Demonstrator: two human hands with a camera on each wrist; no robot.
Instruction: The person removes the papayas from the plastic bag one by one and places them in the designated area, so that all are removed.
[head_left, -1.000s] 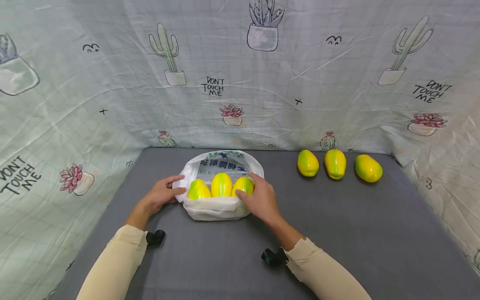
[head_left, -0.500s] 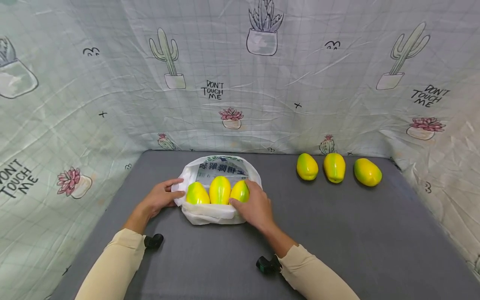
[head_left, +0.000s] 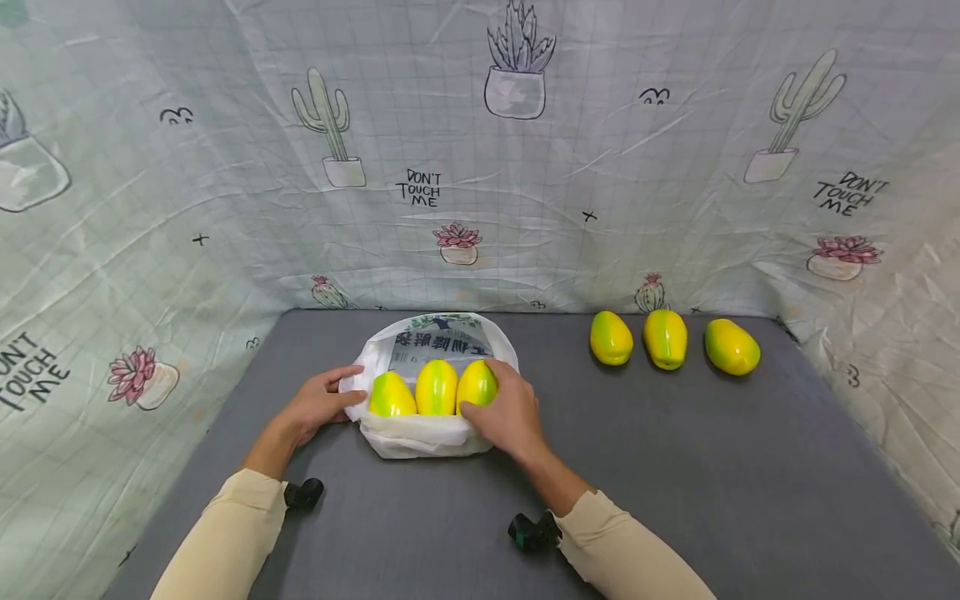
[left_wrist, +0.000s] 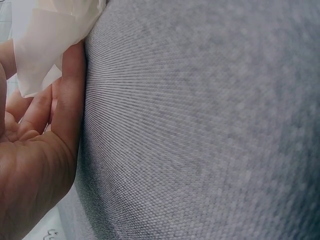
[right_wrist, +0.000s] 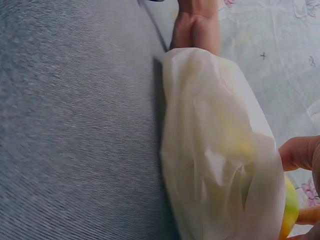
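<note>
A white plastic bag (head_left: 427, 435) with dark printing inside lies on the table, its mouth open toward me. Three yellow-green mangoes sit side by side in it: a left mango (head_left: 392, 395), a middle mango (head_left: 437, 387) and a right mango (head_left: 474, 386). My right hand (head_left: 508, 410) holds the right mango between thumb and fingers at the bag's right side. At the opposite side, my left hand (head_left: 318, 403) pinches the bag's left edge. The left wrist view shows the left hand (left_wrist: 37, 160) low against the table, with white bag material (left_wrist: 45, 45) between thumb and fingers.
Three more mangoes stand in a row at the back right: one mango (head_left: 611, 338), a second mango (head_left: 665, 339) and a third mango (head_left: 732, 347). A grey cloth covers the table (head_left: 637, 500). Behind it hangs a cactus-print curtain (head_left: 570, 158).
The head view has tilted slightly up. The right mango now stands more upright and a little closer to the middle one, still in my right hand. My left hand stays at the bag's edge.
</note>
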